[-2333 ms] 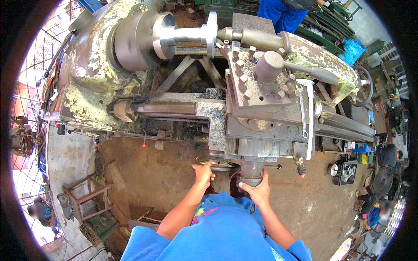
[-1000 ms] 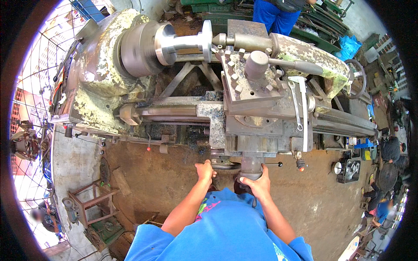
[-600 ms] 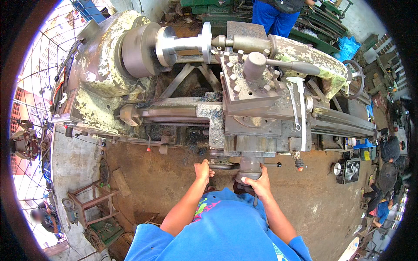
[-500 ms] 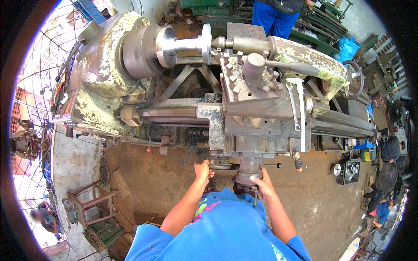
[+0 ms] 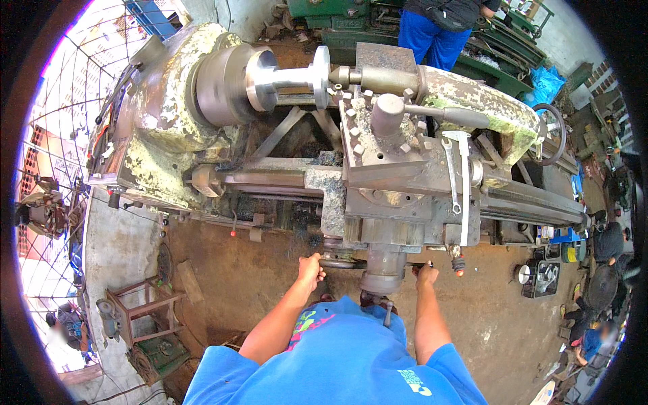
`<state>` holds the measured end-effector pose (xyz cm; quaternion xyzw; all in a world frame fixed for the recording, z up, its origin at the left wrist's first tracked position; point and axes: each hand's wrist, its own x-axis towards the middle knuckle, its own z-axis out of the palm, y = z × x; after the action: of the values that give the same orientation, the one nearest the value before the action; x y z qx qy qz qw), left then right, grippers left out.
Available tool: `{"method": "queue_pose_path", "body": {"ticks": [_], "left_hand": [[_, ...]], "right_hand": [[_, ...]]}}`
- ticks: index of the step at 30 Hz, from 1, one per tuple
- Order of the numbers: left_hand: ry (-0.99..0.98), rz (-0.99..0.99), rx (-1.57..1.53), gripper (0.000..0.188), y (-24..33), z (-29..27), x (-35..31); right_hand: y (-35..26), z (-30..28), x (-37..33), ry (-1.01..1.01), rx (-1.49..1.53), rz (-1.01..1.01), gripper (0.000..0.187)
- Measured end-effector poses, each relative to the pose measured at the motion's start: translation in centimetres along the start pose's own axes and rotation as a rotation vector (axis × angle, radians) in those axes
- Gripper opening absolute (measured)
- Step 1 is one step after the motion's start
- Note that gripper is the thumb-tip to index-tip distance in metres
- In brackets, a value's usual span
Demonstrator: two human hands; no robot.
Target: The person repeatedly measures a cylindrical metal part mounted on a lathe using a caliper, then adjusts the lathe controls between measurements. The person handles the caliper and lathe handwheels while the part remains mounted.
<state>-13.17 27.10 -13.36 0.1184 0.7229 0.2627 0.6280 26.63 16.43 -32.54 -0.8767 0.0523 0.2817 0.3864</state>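
My left hand [image 5: 310, 271] is closed at the left rim of the carriage handwheel [image 5: 343, 260] on a metal lathe. My right hand [image 5: 424, 273] is wrapped round a short lever [image 5: 411, 265] on the front of the carriage; its knob is hidden by my fingers. Between the hands sticks out the cross-slide dial [image 5: 382, 279], with a small crank handle [image 5: 388, 314] below it. A shiny flanged metal workpiece [image 5: 293, 77] sits between the chuck [image 5: 221, 84] and the tailstock centre [image 5: 341, 75]. Beside it stands the square tool post [image 5: 385, 145], its clamping handle [image 5: 459, 116] pointing right.
On the carriage lie a wrench [image 5: 451, 177] and a vernier caliper [image 5: 464, 189]. A red-tipped lever [image 5: 458, 263] hangs at its right front. A wooden frame [image 5: 145, 304] stands lower left, a black crate [image 5: 542, 277] on the right. Another person [image 5: 432, 34] stands behind the lathe.
My right hand has left the cross-slide dial, moved right and closed on the lever. My left hand stays at the handwheel. The person behind shows slightly more.
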Motion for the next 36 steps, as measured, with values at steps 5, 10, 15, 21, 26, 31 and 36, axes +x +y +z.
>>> {"method": "queue_pose_path", "body": {"ticks": [5, 10, 15, 21, 26, 31, 36], "left_hand": [[-0.015, 0.011, 0.029, 0.027, -0.1, 0.4, -0.7], [-0.012, -0.011, 0.079, 0.044, 0.0, 0.1, -0.7], [0.006, 0.011, 0.120, 0.049, -0.3, 0.1, -1.0], [-0.029, 0.025, 0.193, 0.060, -0.4, 0.0, -1.2], [0.032, 0.118, 0.300, 0.077, -0.7, 0.8, -1.7], [0.037, 0.124, 0.374, 0.123, -1.2, 1.6, -2.8], [0.120, 0.266, 0.657, 0.142, -1.3, 1.3, -2.4]], "right_hand": [[-1.4, -0.1, -1.6, -0.093, 0.228, 0.101, 0.038], [-4.1, -0.2, -3.7, -0.038, 0.103, 0.193, 0.029], [-3.2, -0.3, -3.6, -0.013, 0.003, 0.094, 0.040], [-1.9, 1.5, -0.5, -0.243, 0.278, 0.375, 0.021], [-1.7, 0.1, 1.3, -0.501, 0.205, 0.323, 0.021], [-2.9, -2.6, 0.2, -0.404, 0.004, 0.218, 0.021], [-5.8, -7.3, -1.7, -0.258, 0.701, 0.160, 0.025]]}}
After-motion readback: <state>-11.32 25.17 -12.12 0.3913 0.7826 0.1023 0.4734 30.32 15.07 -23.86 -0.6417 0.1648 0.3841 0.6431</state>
